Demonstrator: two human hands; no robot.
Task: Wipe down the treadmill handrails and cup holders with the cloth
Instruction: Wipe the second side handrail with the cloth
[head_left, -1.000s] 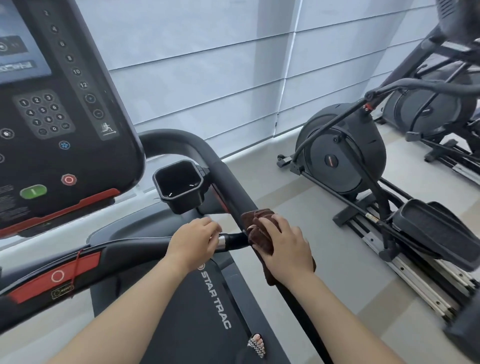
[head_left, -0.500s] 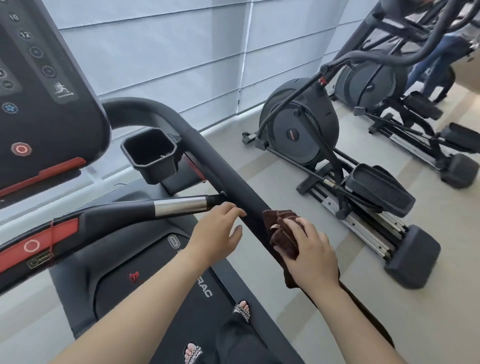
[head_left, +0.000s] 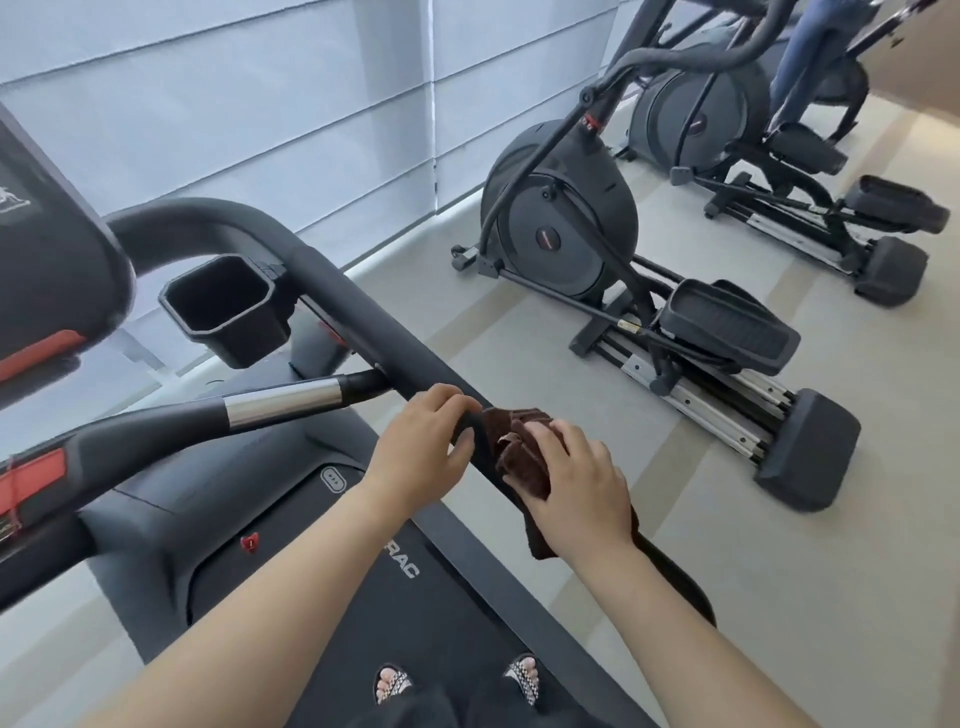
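- Gripping the handrail (head_left: 374, 332), the left hand (head_left: 421, 447) has its fingers curled over the top of the black bar and its thumb on the near side.
- At 3 o'clock from that hand, touching it or very nearly, sits the cloth (head_left: 524, 467), a dark brown bunch lying on the same handrail.
- The right hand (head_left: 576, 493) covers the cloth, its fingers bent down over the folds and clasping them against the bar. A loose end hangs below the bar under the wrist, at the hand's 7 o'clock.
- From the hands, the handrail climbs towards 11 o'clock and bends over to the left at its top.
- The cup holder (head_left: 239, 345), black and open-topped, is fixed to the inner side of the handrail at 10 o'clock from the hands, well apart from the cloth.
- A crossbar (head_left: 283, 400) with a silver band meets the handrail just beyond the left hand and runs off towards 9 o'clock, where it carries red patches.
- The console (head_left: 47, 270) fills the picture's edge at 9 o'clock, only partly in view.
- At 6 o'clock, two feet in sandals (head_left: 393, 685) stand on the treadmill belt (head_left: 374, 623).
- Two elliptical trainers stand on the pale floor, the nearer elliptical (head_left: 561, 228) at 1 o'clock from the hands and the farther elliptical (head_left: 691, 119) beyond it.
- Legs in jeans (head_left: 800, 57) show on the farther machine.
- Grey blinds (head_left: 234, 104) span the wall at 12 o'clock.
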